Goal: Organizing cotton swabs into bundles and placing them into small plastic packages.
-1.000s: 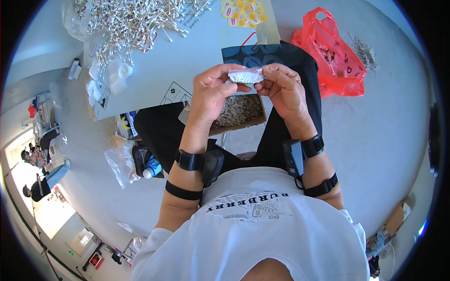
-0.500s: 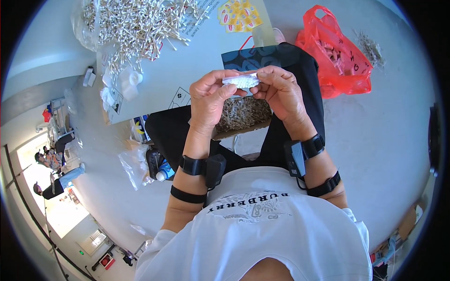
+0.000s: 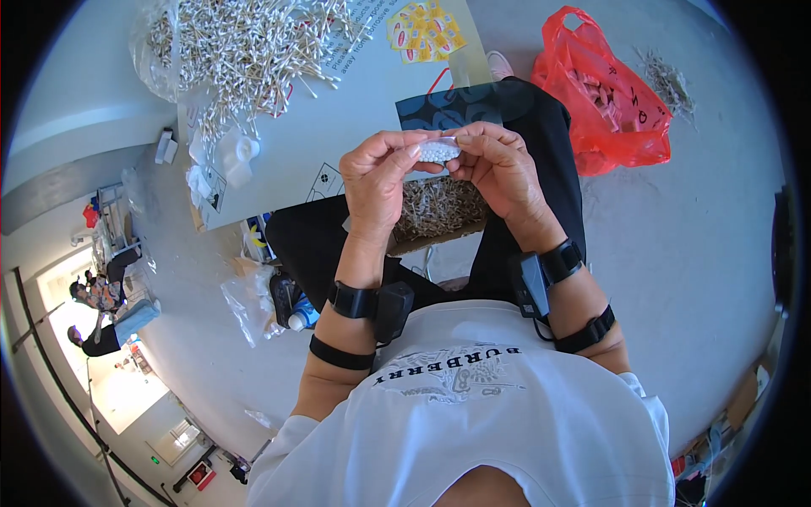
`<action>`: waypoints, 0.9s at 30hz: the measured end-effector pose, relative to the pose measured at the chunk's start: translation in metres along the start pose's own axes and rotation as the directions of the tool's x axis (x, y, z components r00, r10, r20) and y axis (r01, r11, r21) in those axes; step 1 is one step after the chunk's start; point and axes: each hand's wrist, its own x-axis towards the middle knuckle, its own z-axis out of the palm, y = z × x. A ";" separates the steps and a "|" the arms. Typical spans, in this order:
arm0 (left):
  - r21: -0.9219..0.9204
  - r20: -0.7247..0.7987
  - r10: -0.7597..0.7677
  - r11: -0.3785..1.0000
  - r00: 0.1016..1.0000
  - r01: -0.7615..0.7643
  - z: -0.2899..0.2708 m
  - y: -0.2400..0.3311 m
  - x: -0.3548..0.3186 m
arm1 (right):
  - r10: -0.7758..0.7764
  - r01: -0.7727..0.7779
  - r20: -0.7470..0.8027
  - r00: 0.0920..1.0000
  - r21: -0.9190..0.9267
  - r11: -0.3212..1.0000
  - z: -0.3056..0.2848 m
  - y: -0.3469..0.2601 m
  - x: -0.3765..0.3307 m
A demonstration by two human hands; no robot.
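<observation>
A small clear plastic bag (image 3: pixel 438 152) packed with cotton swabs, their round white tips showing, is held up between my hands above my lap. The thumb and fingers of my left hand (image 3: pixel 374 177) pinch its left end. On the other end, my right hand (image 3: pixel 507 173) has its thumb and forefinger closed near the upper edge. Just below, an open cardboard box (image 3: pixel 439 240) on my lap holds many loose swabs. Some of the fingertips behind the bag are hidden.
A big heap of cotton swabs (image 3: pixel 245 63) lies on the table (image 3: pixel 287 144) at the upper left, with yellow packets (image 3: pixel 427 34) beside it. A white roll (image 3: pixel 241 152) sits near the table edge. On the floor at right rests a red plastic bag (image 3: pixel 625 144) with pink packs inside.
The bag has tilted so that more of the swab tips face me. My right fingers have shifted slightly left along its upper edge. Both hands still hold it.
</observation>
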 end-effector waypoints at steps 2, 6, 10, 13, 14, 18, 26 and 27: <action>0.018 0.011 0.001 1.000 1.000 -0.001 0.001 0.002 0.000 | 0.002 -0.002 -0.002 1.000 -0.006 1.000 -0.002 0.001 0.001; 0.080 0.052 0.070 0.994 0.996 -0.074 0.001 0.003 -0.001 | -0.039 0.041 -0.064 0.997 0.020 0.999 0.007 0.002 0.000; 0.149 0.138 0.204 0.963 0.969 -0.224 0.003 0.005 0.001 | 0.014 -0.018 -0.276 0.961 -0.010 1.000 0.008 -0.004 0.001; 0.293 0.234 0.188 0.922 0.954 -0.254 0.005 0.008 -0.002 | 0.247 -0.252 0.092 0.965 0.043 0.967 0.002 -0.008 0.000; 0.292 0.237 0.187 0.922 0.953 -0.254 0.006 0.010 -0.003 | 0.245 -0.249 0.091 0.965 0.044 0.967 0.002 -0.006 0.000; 0.111 0.331 0.229 0.954 0.916 -0.278 0.010 0.029 -0.002 | 0.033 -0.038 -0.046 0.998 -0.113 0.993 0.005 -0.002 -0.001; 0.214 0.111 0.267 0.934 0.957 -0.286 0.022 0.043 0.000 | -0.323 0.332 0.096 0.942 -0.424 0.843 0.021 -0.010 -0.010; 0.420 0.140 0.339 0.830 0.930 -0.366 0.026 0.048 0.003 | -0.310 0.347 0.160 0.937 -0.514 0.784 0.017 -0.015 -0.012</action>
